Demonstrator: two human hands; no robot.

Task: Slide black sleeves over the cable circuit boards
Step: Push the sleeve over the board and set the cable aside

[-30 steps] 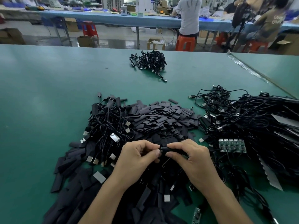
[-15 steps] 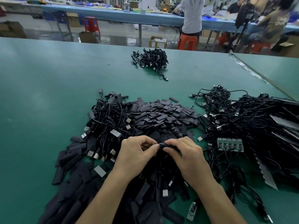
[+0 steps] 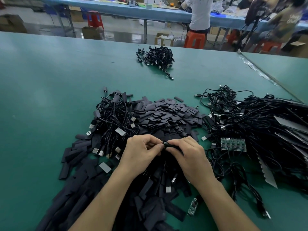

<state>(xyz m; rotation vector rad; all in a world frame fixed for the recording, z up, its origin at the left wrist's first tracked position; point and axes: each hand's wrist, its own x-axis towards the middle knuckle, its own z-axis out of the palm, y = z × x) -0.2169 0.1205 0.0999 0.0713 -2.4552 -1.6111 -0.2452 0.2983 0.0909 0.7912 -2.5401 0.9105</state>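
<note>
Two hands, one black sleeve pinched between them over the sleeve heap.

Left hand (image 3: 141,152): grip closed, thumb and fingers pinched on the left end of the black sleeve (image 3: 171,145). Right hand (image 3: 188,154): grip curled round the rest of the sleeve, which is held just above the heap. Can't tell what's inside the sleeve. Loose sleeves (image 3: 166,114): one big heap, too many to count. Three cable heaps on the worktop (image 3: 41,97): left cable heap (image 3: 113,117), right cable heap (image 3: 258,124) and far cable heap (image 3: 158,56). Two bare boards: green board panel (image 3: 233,144) and small board (image 3: 193,206).
</note>
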